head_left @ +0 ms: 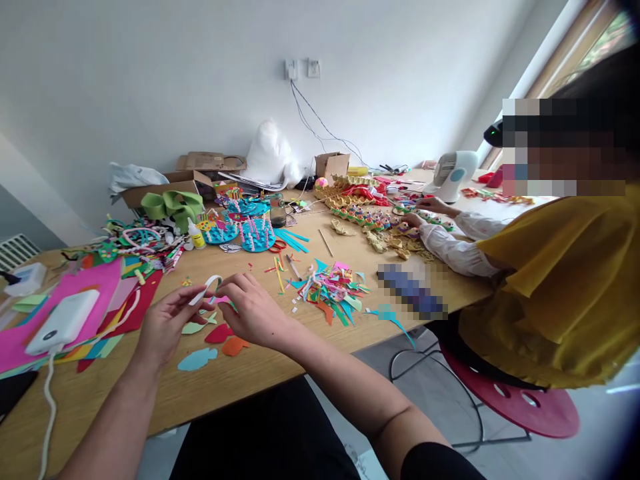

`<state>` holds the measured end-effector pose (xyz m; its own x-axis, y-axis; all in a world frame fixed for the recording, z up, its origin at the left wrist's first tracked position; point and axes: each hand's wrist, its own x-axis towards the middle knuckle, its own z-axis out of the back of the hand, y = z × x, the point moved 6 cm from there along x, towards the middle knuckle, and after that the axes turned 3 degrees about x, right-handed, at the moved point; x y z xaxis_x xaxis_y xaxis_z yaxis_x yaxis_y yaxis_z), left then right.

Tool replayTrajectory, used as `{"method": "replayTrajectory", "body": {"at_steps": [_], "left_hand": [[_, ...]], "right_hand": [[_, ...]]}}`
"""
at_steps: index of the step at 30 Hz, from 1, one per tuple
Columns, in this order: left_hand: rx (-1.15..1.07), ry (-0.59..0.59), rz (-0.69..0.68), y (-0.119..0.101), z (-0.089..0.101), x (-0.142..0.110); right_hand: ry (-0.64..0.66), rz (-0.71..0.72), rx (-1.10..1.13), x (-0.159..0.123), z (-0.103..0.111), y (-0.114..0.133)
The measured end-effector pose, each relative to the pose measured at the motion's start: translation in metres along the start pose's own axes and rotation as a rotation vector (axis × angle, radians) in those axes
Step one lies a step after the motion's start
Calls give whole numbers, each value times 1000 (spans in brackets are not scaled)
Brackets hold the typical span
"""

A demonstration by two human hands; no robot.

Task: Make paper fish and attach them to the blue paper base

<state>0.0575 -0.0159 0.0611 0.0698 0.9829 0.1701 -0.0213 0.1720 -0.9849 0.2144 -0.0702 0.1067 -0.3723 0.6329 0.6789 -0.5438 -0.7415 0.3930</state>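
Observation:
Over the front of a wooden table [210, 390], my left hand [167, 323] pinches one end of a curled white paper strip [206, 285]. My right hand [253, 310] is closed on the strip's other end, with a small pink and green scrap at its fingertips. Flat foam shapes lie just below my hands: a red one [219, 333], an orange one [234, 345], a light blue one [197, 360] and a pale green one [194, 327].
A white power bank [63, 321] with its cable lies on pink foam sheets [30, 333] at left. Cut paper scraps [333, 290] pile to the right. Blue craft discs [257, 235], a glue bottle [195, 235] and boxes stand further back. A person in yellow [560, 287] works at right on a red stool [525, 400].

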Motion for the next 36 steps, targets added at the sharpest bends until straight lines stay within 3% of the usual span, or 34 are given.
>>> {"method": "replayTrajectory", "body": {"at_steps": [8,18,24,29,33,36], "left_hand": [[7,-136,-1,-5,18,-6],[-71,-240,101,5,20,-2],[-92,-270,152,8,18,2],[-54,-239,126,6,11,16],[-66,-230,63,3,7,33],[-100,-230,46,4,7,45]], "right_hand": [[-11,-43,156,-10,35,8],[47,-161,362,-32,36,6],[44,-301,439,-43,24,-11],[15,-357,438,-31,17,-29],[-117,-422,403,-19,33,-56],[-259,-508,338,-17,60,-87]]}}
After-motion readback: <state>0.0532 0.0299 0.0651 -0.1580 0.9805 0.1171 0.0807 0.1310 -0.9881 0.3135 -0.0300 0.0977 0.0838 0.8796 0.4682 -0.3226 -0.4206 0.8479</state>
